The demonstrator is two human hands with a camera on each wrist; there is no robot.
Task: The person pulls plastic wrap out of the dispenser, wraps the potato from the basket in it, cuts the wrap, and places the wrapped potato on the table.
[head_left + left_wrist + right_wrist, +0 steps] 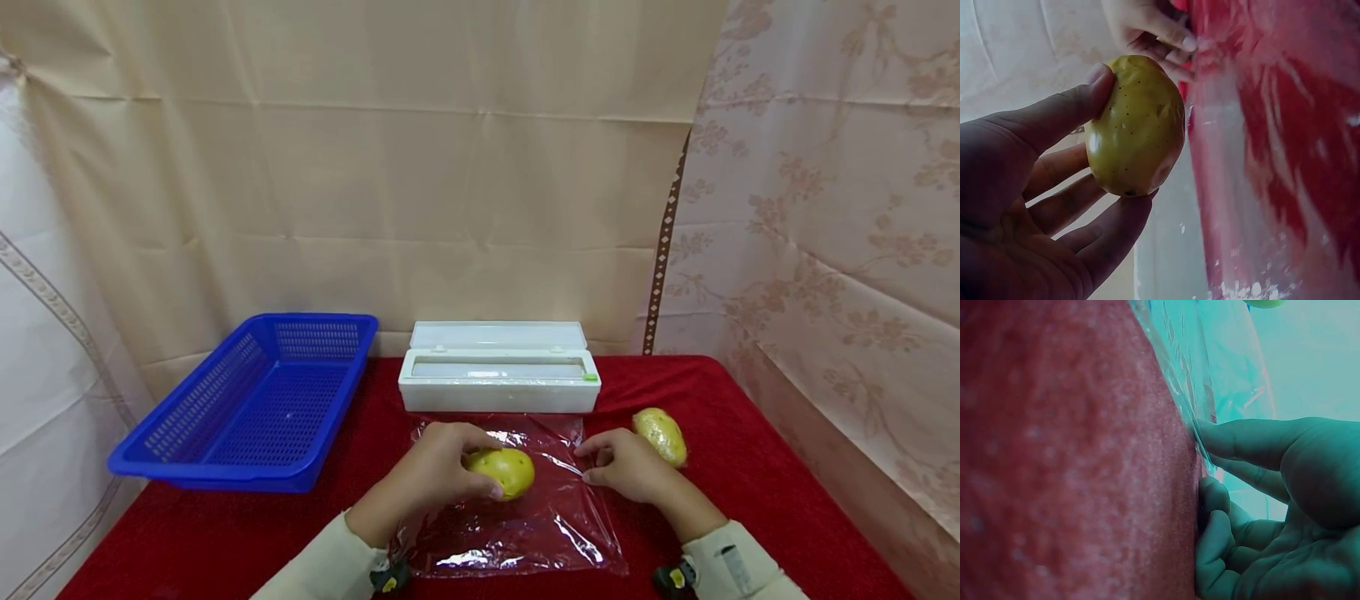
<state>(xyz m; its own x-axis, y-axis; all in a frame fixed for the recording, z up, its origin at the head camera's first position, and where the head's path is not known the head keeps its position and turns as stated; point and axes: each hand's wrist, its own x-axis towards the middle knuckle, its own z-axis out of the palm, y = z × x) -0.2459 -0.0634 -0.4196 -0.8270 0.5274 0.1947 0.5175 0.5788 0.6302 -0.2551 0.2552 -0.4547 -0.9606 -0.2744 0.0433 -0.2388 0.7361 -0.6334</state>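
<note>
L hand (pixel 444 463) gripped the potato (pixel 513 473) over the clear wrap (pixel 551 512), prob. to keep it steady, & R hand (pixel 632 468) pinched the wrap's R edge, maybe bc it helped hold it flat.

Yellow potato (pixel 516 473), clear film (pixel 517 533) spread beneath
</note>
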